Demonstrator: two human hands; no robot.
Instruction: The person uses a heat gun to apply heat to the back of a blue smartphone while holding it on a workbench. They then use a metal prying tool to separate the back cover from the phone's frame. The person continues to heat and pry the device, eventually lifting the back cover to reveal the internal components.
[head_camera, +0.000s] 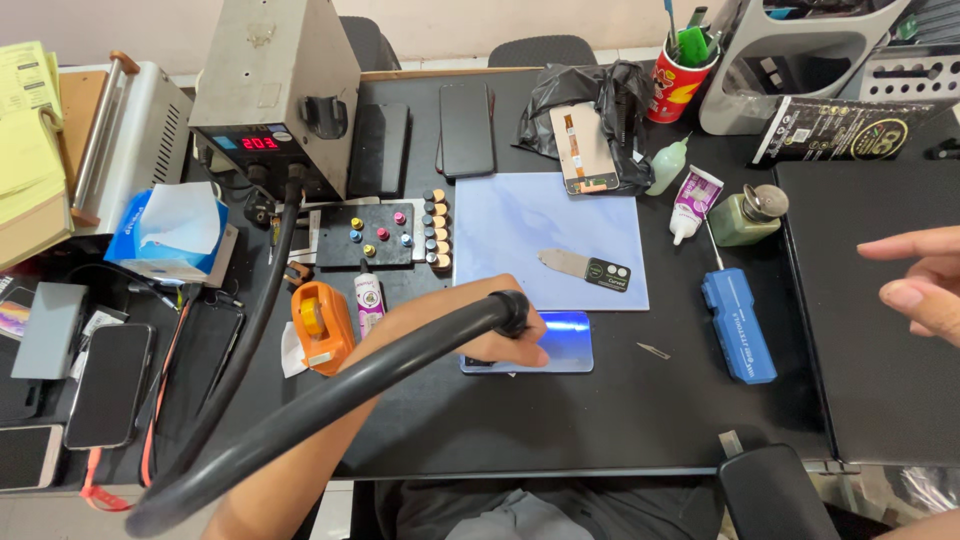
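Note:
My left hand (512, 338) is closed around the black handle of a hot-air tool (505, 308), and its thick black hose (300, 410) curves back along my forearm. The hand rests on the left end of a blue phone (555, 345) lying flat near the table's front edge. My right hand (918, 285) hovers at the far right above a black mat (870, 340), fingers apart and holding nothing.
A light blue work mat (520, 225) behind the phone carries a metal pry tool (585, 268). A blue electric screwdriver (738, 325), a small blade (652, 350), an orange tape dispenser (322, 325), the grey hot-air station (275, 90) and spare phones (110, 385) surround the spot.

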